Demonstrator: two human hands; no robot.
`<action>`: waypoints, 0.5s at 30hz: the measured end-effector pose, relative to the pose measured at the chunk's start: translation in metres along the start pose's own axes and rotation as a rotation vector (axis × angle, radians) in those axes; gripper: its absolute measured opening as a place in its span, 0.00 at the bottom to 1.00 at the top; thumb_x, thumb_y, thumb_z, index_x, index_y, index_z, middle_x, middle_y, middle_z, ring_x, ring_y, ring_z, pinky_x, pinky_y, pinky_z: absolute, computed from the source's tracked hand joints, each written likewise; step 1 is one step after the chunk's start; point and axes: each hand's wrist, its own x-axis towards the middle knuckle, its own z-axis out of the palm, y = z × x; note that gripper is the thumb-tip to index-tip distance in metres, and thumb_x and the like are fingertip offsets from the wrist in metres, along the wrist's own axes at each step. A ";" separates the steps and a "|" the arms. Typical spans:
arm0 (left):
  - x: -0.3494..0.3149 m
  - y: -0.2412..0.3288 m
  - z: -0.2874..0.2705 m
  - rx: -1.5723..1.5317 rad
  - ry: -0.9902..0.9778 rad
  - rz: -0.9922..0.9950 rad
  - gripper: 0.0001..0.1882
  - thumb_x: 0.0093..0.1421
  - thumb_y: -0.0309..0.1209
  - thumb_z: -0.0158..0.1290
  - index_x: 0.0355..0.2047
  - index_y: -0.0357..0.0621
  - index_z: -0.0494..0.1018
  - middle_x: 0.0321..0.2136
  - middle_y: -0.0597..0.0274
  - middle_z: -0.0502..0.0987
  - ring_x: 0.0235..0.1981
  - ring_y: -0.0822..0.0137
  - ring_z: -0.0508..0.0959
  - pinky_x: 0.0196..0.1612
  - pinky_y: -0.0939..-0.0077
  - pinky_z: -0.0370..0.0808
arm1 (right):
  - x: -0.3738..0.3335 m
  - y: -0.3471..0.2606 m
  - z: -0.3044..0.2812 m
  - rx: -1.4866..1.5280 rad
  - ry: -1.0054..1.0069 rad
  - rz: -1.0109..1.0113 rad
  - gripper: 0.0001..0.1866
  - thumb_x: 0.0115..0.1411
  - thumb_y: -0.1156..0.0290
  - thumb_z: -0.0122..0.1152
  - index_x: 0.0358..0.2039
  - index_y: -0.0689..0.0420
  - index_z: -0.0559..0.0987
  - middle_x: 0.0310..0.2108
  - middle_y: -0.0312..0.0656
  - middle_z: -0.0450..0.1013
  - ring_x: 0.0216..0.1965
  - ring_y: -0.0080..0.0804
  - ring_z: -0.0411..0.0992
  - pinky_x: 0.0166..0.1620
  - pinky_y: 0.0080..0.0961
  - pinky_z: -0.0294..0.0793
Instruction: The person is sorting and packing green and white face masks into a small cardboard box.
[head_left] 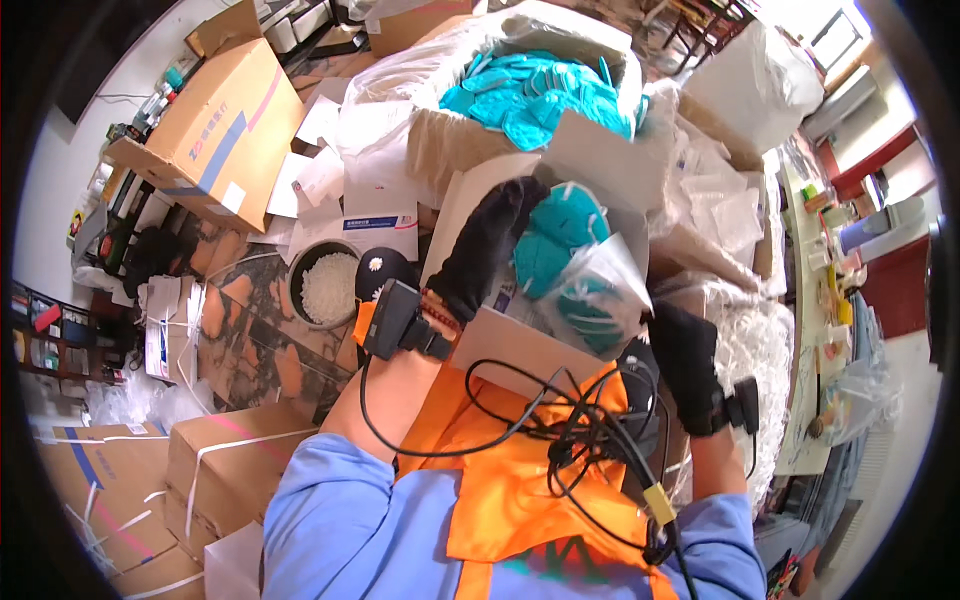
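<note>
A white cardboard box [528, 338] with raised flaps sits open on my lap. In it are teal cup-shaped respirator masks [568, 218] with pale straps. A clear plastic bag [618, 272] covers the lower masks. My left hand [490, 240], in a black glove, reaches along the box's left side to the upper masks. Its fingertips merge into dark glove, so their grip is unclear. On the right, my black-gloved right hand [685, 360] is closed, its fingers at the bag's edge beside the box wall. Both wrists carry small black devices.
Ahead stands a large plastic-lined carton [430, 150] heaped with loose teal masks. A round pot [325, 285] of white pieces is on the floor to the left. Brown cartons [220, 130] flank the left side, and bubble wrap [735, 370] lies right. Black cables [570, 430] hang over my orange vest.
</note>
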 end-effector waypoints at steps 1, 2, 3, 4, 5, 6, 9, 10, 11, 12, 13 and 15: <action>0.004 -0.001 -0.004 0.033 -0.016 0.013 0.23 0.71 0.40 0.39 0.59 0.36 0.62 0.58 0.54 0.67 0.61 0.63 0.66 0.65 0.69 0.60 | 0.006 -0.010 -0.007 -0.037 0.063 0.006 0.05 0.54 0.76 0.59 0.31 0.53 0.80 0.23 0.45 0.75 0.25 0.44 0.75 0.27 0.33 0.72; -0.002 -0.005 -0.008 0.064 -0.023 -0.001 0.23 0.71 0.39 0.39 0.59 0.36 0.63 0.58 0.54 0.68 0.60 0.63 0.66 0.64 0.69 0.60 | 0.003 -0.022 -0.012 -0.066 0.109 0.034 0.03 0.54 0.76 0.59 0.29 0.54 0.80 0.21 0.46 0.74 0.23 0.45 0.74 0.25 0.33 0.71; -0.007 -0.009 -0.012 0.057 -0.025 -0.009 0.23 0.71 0.39 0.39 0.59 0.36 0.63 0.57 0.54 0.68 0.60 0.63 0.66 0.64 0.69 0.60 | 0.007 -0.027 -0.014 0.014 0.075 0.062 0.04 0.55 0.76 0.59 0.30 0.55 0.80 0.21 0.47 0.74 0.23 0.46 0.74 0.25 0.34 0.71; -0.003 -0.008 -0.012 0.052 -0.052 -0.004 0.23 0.71 0.39 0.39 0.59 0.36 0.63 0.57 0.55 0.68 0.60 0.63 0.67 0.64 0.69 0.60 | 0.004 -0.021 -0.012 -0.010 0.031 0.052 0.06 0.55 0.76 0.58 0.32 0.54 0.80 0.22 0.46 0.74 0.24 0.45 0.75 0.26 0.34 0.72; 0.003 -0.007 -0.011 0.047 -0.078 0.009 0.22 0.71 0.38 0.38 0.59 0.36 0.63 0.57 0.55 0.69 0.59 0.63 0.67 0.64 0.69 0.60 | -0.001 -0.007 -0.008 -0.035 -0.011 0.035 0.07 0.55 0.76 0.58 0.34 0.53 0.81 0.23 0.45 0.75 0.25 0.44 0.76 0.27 0.33 0.73; 0.008 -0.005 -0.011 0.234 -0.092 0.054 0.21 0.70 0.37 0.39 0.58 0.36 0.64 0.56 0.56 0.69 0.59 0.64 0.67 0.63 0.70 0.61 | -0.004 0.000 -0.007 -0.060 -0.053 0.018 0.09 0.55 0.76 0.58 0.36 0.52 0.81 0.25 0.44 0.76 0.26 0.44 0.76 0.28 0.33 0.74; 0.001 -0.016 -0.016 0.541 -0.061 0.052 0.19 0.68 0.31 0.42 0.56 0.37 0.66 0.55 0.58 0.71 0.57 0.66 0.69 0.60 0.73 0.64 | -0.006 0.010 -0.006 -0.032 -0.017 0.042 0.08 0.55 0.75 0.58 0.36 0.52 0.81 0.26 0.45 0.77 0.27 0.44 0.77 0.28 0.34 0.74; 0.004 -0.015 -0.017 0.485 -0.036 0.016 0.18 0.67 0.28 0.43 0.56 0.38 0.66 0.54 0.59 0.71 0.56 0.67 0.69 0.59 0.74 0.65 | 0.002 0.013 -0.004 -0.027 -0.037 0.023 0.08 0.55 0.75 0.58 0.36 0.53 0.81 0.27 0.45 0.77 0.27 0.44 0.77 0.28 0.34 0.74; 0.007 -0.014 -0.017 0.428 -0.011 -0.021 0.18 0.66 0.25 0.44 0.55 0.38 0.67 0.54 0.59 0.72 0.56 0.68 0.70 0.58 0.75 0.66 | 0.004 0.010 -0.005 0.058 -0.005 0.027 0.07 0.56 0.75 0.59 0.35 0.54 0.81 0.26 0.46 0.76 0.26 0.43 0.77 0.28 0.33 0.74; 0.010 -0.013 -0.018 0.478 -0.015 0.013 0.18 0.64 0.22 0.45 0.55 0.38 0.68 0.53 0.60 0.73 0.55 0.68 0.71 0.58 0.75 0.67 | 0.011 0.007 -0.010 0.113 0.020 0.116 0.06 0.56 0.75 0.59 0.35 0.54 0.81 0.25 0.46 0.76 0.25 0.42 0.77 0.28 0.32 0.74; 0.009 -0.012 -0.011 0.520 -0.020 0.025 0.19 0.62 0.20 0.45 0.55 0.38 0.68 0.53 0.60 0.73 0.54 0.68 0.71 0.57 0.76 0.67 | 0.015 -0.002 -0.022 0.167 0.031 0.226 0.06 0.56 0.76 0.59 0.34 0.55 0.81 0.25 0.46 0.76 0.25 0.42 0.77 0.28 0.31 0.73; 0.001 -0.013 -0.003 0.573 -0.002 0.000 0.23 0.57 0.14 0.45 0.54 0.38 0.68 0.52 0.59 0.74 0.53 0.68 0.72 0.57 0.76 0.67 | 0.000 0.025 -0.012 0.130 -0.017 0.175 0.06 0.57 0.78 0.58 0.35 0.58 0.80 0.24 0.46 0.76 0.25 0.39 0.77 0.29 0.28 0.73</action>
